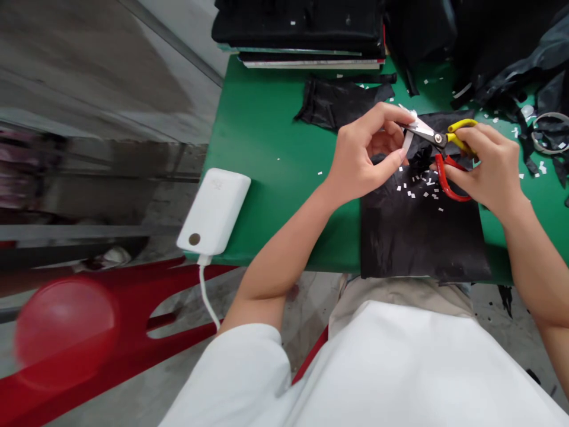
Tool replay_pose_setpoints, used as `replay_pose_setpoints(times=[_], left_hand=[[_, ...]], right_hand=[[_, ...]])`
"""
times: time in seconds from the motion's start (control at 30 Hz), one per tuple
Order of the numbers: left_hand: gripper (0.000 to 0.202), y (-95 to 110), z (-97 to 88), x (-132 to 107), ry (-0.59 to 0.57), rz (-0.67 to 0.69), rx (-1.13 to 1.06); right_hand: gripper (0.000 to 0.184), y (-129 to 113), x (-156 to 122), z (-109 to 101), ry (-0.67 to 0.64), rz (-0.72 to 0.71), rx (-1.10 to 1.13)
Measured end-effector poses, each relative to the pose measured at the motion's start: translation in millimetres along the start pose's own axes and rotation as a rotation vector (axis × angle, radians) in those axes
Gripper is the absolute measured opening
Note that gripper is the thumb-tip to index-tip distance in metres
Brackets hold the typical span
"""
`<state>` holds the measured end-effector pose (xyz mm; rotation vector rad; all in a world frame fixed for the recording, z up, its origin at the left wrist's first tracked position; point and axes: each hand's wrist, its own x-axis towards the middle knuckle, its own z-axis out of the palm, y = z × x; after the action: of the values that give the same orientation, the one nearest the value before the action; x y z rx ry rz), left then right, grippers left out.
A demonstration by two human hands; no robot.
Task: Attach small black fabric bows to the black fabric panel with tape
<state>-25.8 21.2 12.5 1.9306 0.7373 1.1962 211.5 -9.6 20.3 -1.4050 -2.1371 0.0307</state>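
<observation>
My right hand (495, 163) is closed around the handles of a pair of scissors (439, 140), one loop yellow and the other red. Their blades point up and left toward my left hand (358, 154), with the handles spread apart. Between thumb and fingers, my left hand pinches a narrow white strip (408, 143) at the blades; some small white bits (414, 114) show by the fingertips. Below both hands lies a black sheet (422, 243) scattered with small white cut pieces (411, 194). A crumpled black scrap (422, 159) sits under the scissors.
On the green table (271, 136) lie a white power bank (216, 210) with a cable and a flat black fabric piece (340, 104). A stack of black material (297, 29) stands at the back. Black pieces and a white ring (551, 133) lie right. A red chair (133, 320) is at left.
</observation>
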Motion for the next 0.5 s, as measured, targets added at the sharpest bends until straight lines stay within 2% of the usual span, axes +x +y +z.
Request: replay_pose_setpoints(times=[0.27,0.5], left_hand=[[0.033,0.3,-1.1,0.2,-0.021,-0.046,-0.025],[0.031,2.5,-1.5,0.8,-0.020,-0.022,-0.025]], right_hand=[[0.022,3.3,-0.7,0.9,0.009,-0.039,0.019],[0.022,3.0,-1.3,-1.6,-0.059,0.006,-0.053]])
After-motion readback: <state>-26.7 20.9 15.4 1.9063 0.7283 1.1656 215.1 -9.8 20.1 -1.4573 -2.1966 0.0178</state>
